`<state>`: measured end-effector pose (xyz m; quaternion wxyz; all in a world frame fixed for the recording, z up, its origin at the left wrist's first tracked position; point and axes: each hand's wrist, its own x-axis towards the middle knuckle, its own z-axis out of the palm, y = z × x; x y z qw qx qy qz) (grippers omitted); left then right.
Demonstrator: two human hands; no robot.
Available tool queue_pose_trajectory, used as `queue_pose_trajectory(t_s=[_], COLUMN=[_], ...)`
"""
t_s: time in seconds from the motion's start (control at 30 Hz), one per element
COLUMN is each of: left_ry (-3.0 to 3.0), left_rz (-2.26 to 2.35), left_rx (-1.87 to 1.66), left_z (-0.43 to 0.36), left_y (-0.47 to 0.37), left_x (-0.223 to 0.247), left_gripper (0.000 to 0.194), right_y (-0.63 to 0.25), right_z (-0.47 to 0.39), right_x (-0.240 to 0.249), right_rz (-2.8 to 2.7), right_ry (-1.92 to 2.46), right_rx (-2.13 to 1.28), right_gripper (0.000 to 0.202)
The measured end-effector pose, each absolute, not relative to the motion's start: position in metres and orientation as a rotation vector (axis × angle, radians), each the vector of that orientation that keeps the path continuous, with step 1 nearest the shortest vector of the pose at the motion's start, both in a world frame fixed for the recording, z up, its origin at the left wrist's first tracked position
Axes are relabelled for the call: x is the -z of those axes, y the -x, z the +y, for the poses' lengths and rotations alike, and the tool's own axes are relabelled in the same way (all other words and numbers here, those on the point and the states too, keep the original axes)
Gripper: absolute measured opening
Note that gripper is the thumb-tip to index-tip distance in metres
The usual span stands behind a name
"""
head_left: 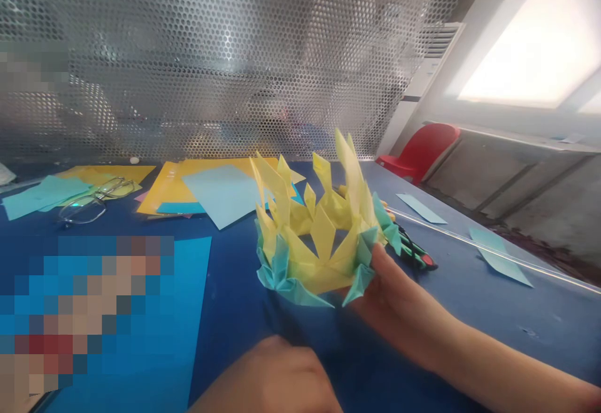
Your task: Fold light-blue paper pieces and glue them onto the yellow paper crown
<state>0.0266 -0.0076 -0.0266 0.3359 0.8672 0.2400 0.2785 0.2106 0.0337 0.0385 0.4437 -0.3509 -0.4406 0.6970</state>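
A yellow and teal folded-paper origami lotus (pixel 323 238) is held up above the blue table, with pointed yellow petals standing around an open middle and teal leaves at its base. My right hand (pixel 382 281) grips its right side, the thumb on a teal leaf and the other fingers partly hidden beneath. Below the lotus, at the bottom of the view, my left hand (pixel 277 375) shows its back and knuckles, blurred and apart from the paper. Its fingertips are hidden.
Eyeglasses (pixel 89 206) rest by loose paper at the left. Yellow sheets (pixel 164 181) and a pale blue sheet (pixel 225 197) lie behind the lotus. Green-handled scissors (pixel 416 253) are to its right. A blue sheet (pixel 200 313) has a pixelated patch. Perforated metal screening (pixel 225 56) backs the table.
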Motion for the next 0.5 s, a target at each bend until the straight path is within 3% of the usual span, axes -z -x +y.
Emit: queue_pose_trajectory(t_s=[0.23,0.5], left_ry=[-2.530,-2.327], left_rz=[0.464,0.513], left_rx=[-0.422,-0.533], left_z=[0.011,0.005], left_y=[-0.048,-0.032], left_x=[0.029,0.017], left_gripper=[0.024,0.009], right_y=[-0.219,-0.218], right_z=[0.035,0.034], right_x=[-0.033,-0.036], right_rz=[-1.055,-1.069], right_ry=[0.789,0.740], right_rx=[-1.942,-1.968], right_gripper=[0.057,0.056])
